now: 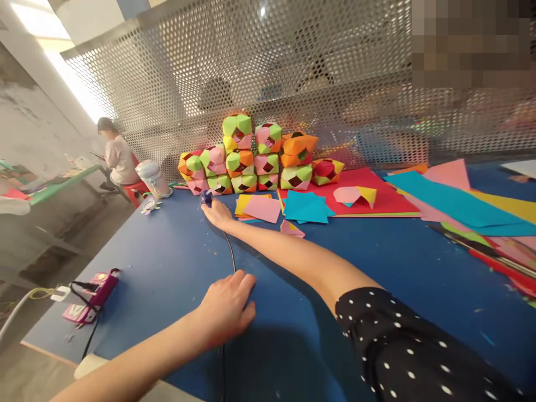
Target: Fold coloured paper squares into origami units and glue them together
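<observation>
Low in the view, the left hand (228,304) lay over the black cord (231,251) with its fingers bent; I could not tell whether they gripped it. At the lower right, a black sleeve (402,329) with white dots covered the upper part of the other arm. Toward the table's left edge sat a pink power strip (91,298) with plugs in it. Well apart from the left hand, farther across the blue table (167,240), the right hand (216,214) had its fingers closed on a dark purple tool (206,197), near the foot of the stacked paper balls (240,163). To its right lay a pink scrap (292,229), blue sheets (305,207) and a red sheet (393,195) bearing a folded piece (345,194). Left of the balls stood a white bottle (153,177), a paper flower (151,205) just before it. Behind the balls rose a metal mesh (268,61); beyond the table, at left, a person (118,156) sat on a red stool (137,192).
</observation>
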`<state>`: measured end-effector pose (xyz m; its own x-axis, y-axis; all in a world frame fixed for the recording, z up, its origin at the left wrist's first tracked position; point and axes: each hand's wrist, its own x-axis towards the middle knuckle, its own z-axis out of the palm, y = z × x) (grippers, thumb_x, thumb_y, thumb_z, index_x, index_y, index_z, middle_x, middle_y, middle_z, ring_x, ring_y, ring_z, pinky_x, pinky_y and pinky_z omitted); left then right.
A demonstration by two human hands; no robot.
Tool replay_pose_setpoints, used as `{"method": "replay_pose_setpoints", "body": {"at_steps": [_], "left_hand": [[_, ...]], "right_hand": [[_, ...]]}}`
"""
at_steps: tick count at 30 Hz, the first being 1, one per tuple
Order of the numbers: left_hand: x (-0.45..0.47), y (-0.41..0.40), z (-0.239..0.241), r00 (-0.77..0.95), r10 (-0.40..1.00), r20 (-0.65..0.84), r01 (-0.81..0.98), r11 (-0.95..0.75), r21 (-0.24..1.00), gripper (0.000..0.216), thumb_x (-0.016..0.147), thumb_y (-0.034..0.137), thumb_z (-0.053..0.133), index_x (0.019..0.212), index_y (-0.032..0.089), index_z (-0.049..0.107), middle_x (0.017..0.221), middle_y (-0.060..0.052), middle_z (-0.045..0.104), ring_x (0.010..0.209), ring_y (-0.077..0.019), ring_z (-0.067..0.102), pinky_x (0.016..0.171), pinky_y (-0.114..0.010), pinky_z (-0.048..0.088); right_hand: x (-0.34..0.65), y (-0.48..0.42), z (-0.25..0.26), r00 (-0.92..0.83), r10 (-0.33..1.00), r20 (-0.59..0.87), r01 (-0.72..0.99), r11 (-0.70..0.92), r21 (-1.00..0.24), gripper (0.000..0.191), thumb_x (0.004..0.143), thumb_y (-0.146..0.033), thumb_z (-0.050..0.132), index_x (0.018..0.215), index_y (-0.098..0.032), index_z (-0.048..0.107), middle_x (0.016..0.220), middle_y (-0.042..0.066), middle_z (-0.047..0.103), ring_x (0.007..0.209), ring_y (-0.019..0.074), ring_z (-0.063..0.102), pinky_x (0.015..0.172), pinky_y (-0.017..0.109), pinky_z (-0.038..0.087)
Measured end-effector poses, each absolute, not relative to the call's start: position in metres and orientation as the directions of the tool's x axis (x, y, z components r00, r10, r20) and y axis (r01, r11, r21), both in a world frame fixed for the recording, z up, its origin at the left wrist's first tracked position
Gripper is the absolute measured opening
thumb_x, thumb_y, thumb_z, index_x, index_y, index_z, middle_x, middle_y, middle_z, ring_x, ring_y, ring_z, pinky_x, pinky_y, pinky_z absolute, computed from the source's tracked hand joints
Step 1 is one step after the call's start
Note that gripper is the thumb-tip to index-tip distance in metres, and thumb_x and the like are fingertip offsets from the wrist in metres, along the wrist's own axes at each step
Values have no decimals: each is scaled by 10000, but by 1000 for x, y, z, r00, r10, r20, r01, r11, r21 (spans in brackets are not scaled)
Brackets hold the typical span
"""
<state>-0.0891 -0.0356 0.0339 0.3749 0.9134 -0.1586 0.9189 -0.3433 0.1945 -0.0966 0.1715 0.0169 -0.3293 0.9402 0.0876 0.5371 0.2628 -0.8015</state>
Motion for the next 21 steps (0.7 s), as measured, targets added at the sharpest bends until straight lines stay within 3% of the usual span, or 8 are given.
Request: {"method": "replay_pose_setpoints", "body": {"at_steps": [4,7,10,16,21], "left_hand": [[-108,-35,24,365,919,-150,918,-328,223,367,735,39,351,1056,196,436,999,-67,493,778,-168,562,711,-289,471],[-137,-35,28,292,948,-123,925,-247,288,429,704,22,356,1089,201,416,1046,-68,481,811,-163,568,754,-295,469],[-173,-38,36,133,985,-106,959,-101,266,404,712,51,369,1082,199,430,1062,-69,501,827,-171,574,753,-310,468],[-241,-40,38,-57,998,-30,996,59,73,327,751,108,349,1032,179,500,972,-70,577,835,-195,598,761,-325,464],[-279,-37,34,-108,992,64,986,115,-124,378,767,96,295,1040,147,551,1006,-114,618,916,-243,602,820,-351,456]], "right_hand": [[-103,172,12,-326,939,111,603,297,-741,332,907,-386,480,1109,-135,561,1107,94,602,1002,212,582,885,430,452],[-104,170,10,-310,942,126,636,304,-709,357,903,-388,417,1075,-120,577,1106,144,628,1046,273,574,927,449,393],[-105,169,9,-295,948,120,654,292,-698,367,874,-379,413,1081,-125,579,1132,155,627,1065,303,566,932,460,373],[-104,171,13,-311,946,87,652,280,-705,405,800,-451,488,1003,-133,636,1156,169,616,1120,321,536,953,454,360],[-104,172,19,-369,930,-7,602,233,-764,479,730,-548,568,961,-135,645,1020,164,674,975,306,630,797,397,482]]}}
